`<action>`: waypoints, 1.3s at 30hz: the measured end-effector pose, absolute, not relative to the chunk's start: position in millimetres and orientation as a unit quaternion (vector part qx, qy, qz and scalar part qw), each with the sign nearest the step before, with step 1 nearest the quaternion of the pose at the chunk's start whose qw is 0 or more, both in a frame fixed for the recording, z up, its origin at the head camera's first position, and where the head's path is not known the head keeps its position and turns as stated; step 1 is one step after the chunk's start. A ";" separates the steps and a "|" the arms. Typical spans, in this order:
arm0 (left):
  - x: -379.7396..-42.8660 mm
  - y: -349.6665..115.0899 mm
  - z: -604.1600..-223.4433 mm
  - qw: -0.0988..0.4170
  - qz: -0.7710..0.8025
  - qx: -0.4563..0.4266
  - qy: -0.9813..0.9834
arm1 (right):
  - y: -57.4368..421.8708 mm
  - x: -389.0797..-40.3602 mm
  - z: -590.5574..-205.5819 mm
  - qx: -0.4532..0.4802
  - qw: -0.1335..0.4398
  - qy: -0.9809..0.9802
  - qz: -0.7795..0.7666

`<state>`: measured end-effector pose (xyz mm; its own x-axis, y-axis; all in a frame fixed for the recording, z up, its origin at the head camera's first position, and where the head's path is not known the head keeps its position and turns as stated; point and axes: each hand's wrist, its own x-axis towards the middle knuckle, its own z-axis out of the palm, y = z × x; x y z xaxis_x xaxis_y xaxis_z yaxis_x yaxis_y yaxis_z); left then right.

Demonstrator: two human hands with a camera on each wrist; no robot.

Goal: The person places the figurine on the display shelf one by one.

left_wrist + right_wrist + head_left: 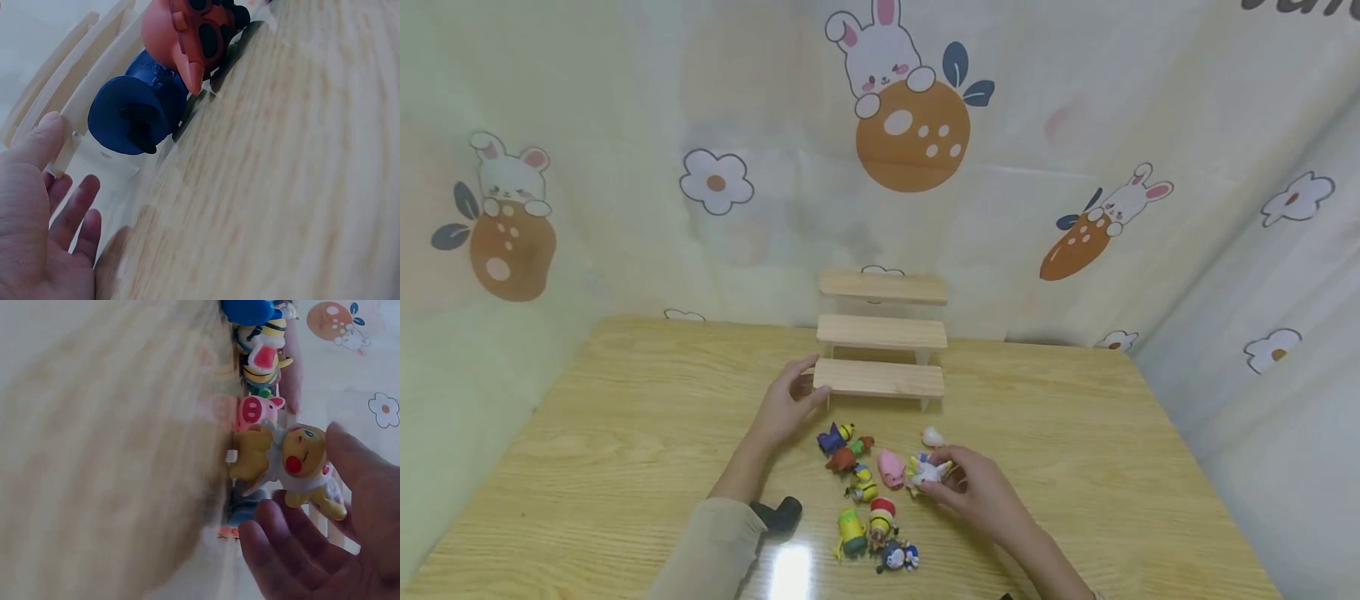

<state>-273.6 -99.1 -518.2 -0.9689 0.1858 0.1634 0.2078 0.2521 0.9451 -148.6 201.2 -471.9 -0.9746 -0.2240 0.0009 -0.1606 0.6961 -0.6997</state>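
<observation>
At the left end of the lowest board of a three-tier wooden display stand, my left hand grips the board between thumb and fingers. In the left wrist view the thumb lies against the board end, other fingers spread below it. My right hand holds a yellow Pikachu figurine in a white hooded outfit, thumb at its head and fingers on the other side. The figurine is low at the table, beside a pink pig figurine. A small white bird figurine sits just behind it.
Several small figurines lie in front of the stand, including a blue-clad one, a reddish-brown one and a yellow-green one. A black object is by the left sleeve. A patterned curtain hangs behind the wooden table.
</observation>
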 end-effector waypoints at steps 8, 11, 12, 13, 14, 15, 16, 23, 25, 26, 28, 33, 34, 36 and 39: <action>-273.9 -98.4 -520.2 0.005 -0.597 -0.116 -0.794 | 203.5 -146.7 -476.2 -0.118 -0.001 0.905 -0.408; -272.8 -98.8 -521.2 0.005 -0.594 -0.114 -0.796 | 204.3 -147.1 -478.2 -0.152 0.008 0.898 -0.412; -272.6 -98.8 -521.6 0.005 -0.594 -0.114 -0.797 | 204.7 -147.2 -479.1 -0.161 0.011 0.898 -0.410; -272.1 -98.8 -521.4 0.005 -0.594 -0.116 -0.796 | 205.0 -147.1 -479.6 -0.171 0.013 0.897 -0.409; -272.0 -98.7 -521.5 0.006 -0.593 -0.117 -0.797 | 205.7 -147.1 -479.8 -0.180 0.012 0.897 -0.404; -271.7 -98.7 -521.5 0.006 -0.592 -0.117 -0.797 | 206.5 -147.4 -480.4 -0.189 0.009 0.897 -0.398; -271.6 -98.5 -521.4 0.006 -0.592 -0.117 -0.797 | 207.4 -147.7 -480.8 -0.197 0.006 0.898 -0.393; -272.9 -98.2 -521.5 0.003 -0.589 -0.109 -0.800 | 211.1 -153.4 -483.5 -0.219 -0.010 0.894 -0.392; -273.2 -98.3 -520.9 0.004 -0.590 -0.108 -0.800 | 210.4 -154.7 -483.3 -0.215 -0.008 0.891 -0.400; -273.4 -98.2 -520.7 0.006 -0.590 -0.108 -0.800 | 210.1 -155.1 -482.9 -0.211 -0.006 0.889 -0.406; -273.2 -98.0 -520.1 0.008 -0.591 -0.110 -0.799 | 209.8 -155.8 -482.0 -0.198 0.001 0.886 -0.419; -272.9 -97.9 -519.8 0.009 -0.591 -0.113 -0.799 | 210.3 -157.7 -478.6 -0.159 0.013 0.877 -0.454; -272.9 -98.0 -519.9 0.010 -0.591 -0.112 -0.799 | 210.5 -158.1 -477.5 -0.154 0.014 0.875 -0.459; -273.1 -98.1 -519.8 0.009 -0.592 -0.110 -0.799 | 210.8 -159.3 -475.5 -0.148 0.011 0.875 -0.461; -273.4 -98.4 -520.4 0.013 -0.590 -0.112 -0.800 | 210.4 -161.6 -471.7 -0.139 0.008 0.878 -0.458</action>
<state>-273.4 -98.4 -520.4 -0.9744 0.1643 0.1536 0.1953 0.2789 0.9403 -161.6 210.4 -471.7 -0.9610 -0.2521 0.1136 -0.2373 0.5411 -0.8068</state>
